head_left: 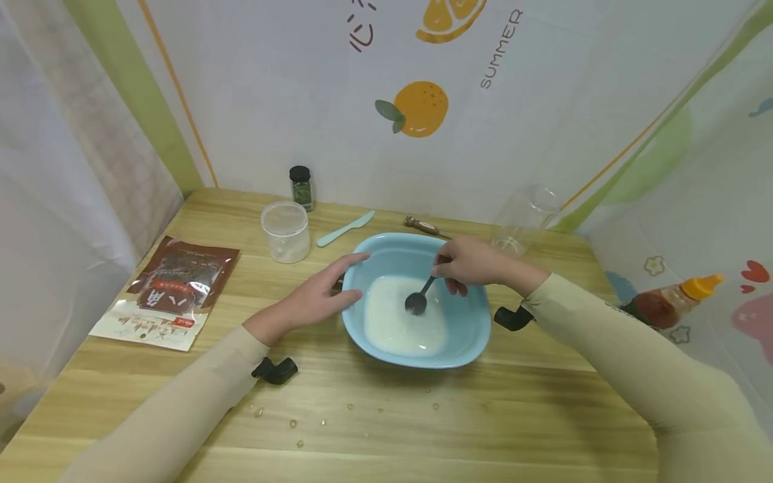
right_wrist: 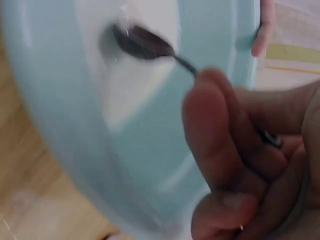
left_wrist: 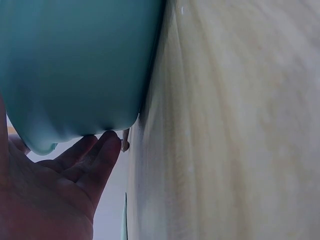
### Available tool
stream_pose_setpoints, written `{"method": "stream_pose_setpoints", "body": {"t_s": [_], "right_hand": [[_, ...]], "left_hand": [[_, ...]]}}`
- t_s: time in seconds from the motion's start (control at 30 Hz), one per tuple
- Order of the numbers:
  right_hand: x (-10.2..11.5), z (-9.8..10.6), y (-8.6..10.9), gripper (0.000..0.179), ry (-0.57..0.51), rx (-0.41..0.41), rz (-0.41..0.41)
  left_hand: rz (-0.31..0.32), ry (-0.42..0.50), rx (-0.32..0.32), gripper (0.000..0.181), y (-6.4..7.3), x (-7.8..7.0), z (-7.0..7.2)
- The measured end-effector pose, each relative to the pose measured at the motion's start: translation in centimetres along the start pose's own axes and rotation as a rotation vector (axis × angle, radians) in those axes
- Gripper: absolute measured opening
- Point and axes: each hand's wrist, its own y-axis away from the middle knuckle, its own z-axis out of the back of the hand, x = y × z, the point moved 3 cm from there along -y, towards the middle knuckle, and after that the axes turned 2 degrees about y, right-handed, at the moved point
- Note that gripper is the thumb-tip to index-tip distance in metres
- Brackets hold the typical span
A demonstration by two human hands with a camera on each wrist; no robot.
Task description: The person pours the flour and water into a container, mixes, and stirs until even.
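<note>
A light blue basin (head_left: 477,335) stands on the table, with milky white liquid (head_left: 386,315) in its bottom. My left hand (head_left: 314,295) grips its left side. The thumb and a finger lie at the rim, and in the left wrist view other fingers (left_wrist: 102,155) bear on the outer wall. Over the right side of the basin, my right hand (head_left: 468,261) pinches the thin handle of a small dark spoon (head_left: 415,304). The spoon's round bowl (right_wrist: 142,42) is at the liquid's surface.
Behind the basin lie a pale green knife (head_left: 345,229) and a brown-handled tool (head_left: 423,226). A clear tub (head_left: 286,233), a black-capped jar (head_left: 300,188) and a spice packet (head_left: 172,292) are left. A clear glass (head_left: 525,218) and a sauce bottle (head_left: 670,305) are right. Droplets (head_left: 293,423) dot the front.
</note>
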Motion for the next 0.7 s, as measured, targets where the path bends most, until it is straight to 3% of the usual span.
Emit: {"method": "stream_pose_setpoints", "body": {"t_s": [0.13,0.3,0.5,0.57,0.7], "right_hand": [[-0.6,0.6,0.1,0.023,0.036,-0.037,-0.046],[-0.6,0.3,0.1,0.024,-0.006,0.022,0.011],[-0.9,0.5,0.3,0.023,-0.008,-0.038,-0.002],[-0.9,0.3,0.5,0.022,0.000,-0.008,0.008],[-0.1,-0.9,0.3,0.023,-0.041,0.098,0.106]], "left_hand": [[-0.002,-0.001,0.001,0.068,0.0,0.2,0.0],[0.000,-0.001,0.001,0.069,0.0,-0.1,0.1],[0.006,0.004,0.004,0.069,0.0,-0.3,0.1],[0.010,0.004,0.005,0.069,0.1,-0.3,0.1],[0.012,0.005,0.001,0.069,0.1,-0.3,0.1]]}}
